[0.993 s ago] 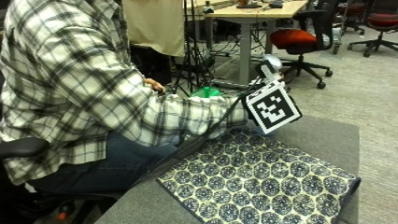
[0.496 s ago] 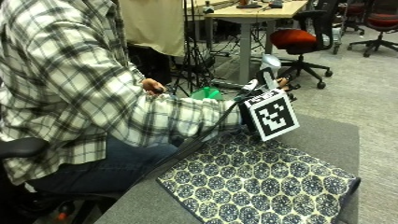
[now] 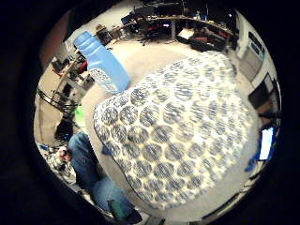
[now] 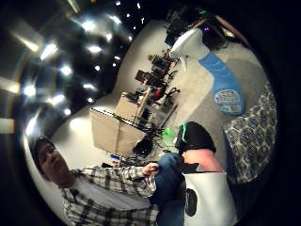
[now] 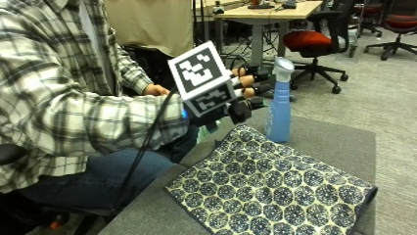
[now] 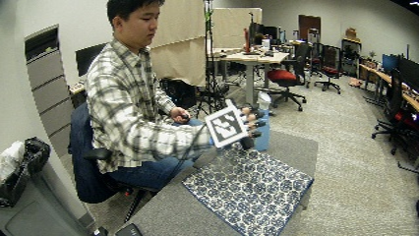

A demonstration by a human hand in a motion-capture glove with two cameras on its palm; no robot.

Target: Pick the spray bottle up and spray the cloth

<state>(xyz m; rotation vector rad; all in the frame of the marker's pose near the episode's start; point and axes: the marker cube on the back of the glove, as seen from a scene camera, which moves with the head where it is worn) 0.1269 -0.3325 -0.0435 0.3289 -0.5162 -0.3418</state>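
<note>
Grey desk (image 5: 338, 142) carries the patterned blue-and-white cloth (image 5: 273, 188) spread flat, its far right corner cut off by the frame edge in the outside view. Blue spray bottle (image 5: 279, 100) with white trigger head stands upright on the desk just beyond the cloth's far edge, at about 12 o'clock from the cloth's centre. Gloved right hand (image 5: 244, 93) hovers at roughly 9 o'clock of the bottle, fingers extended and released, grasping nothing, palm largely hidden behind its marker; contact with the bottle not discernible.
</note>
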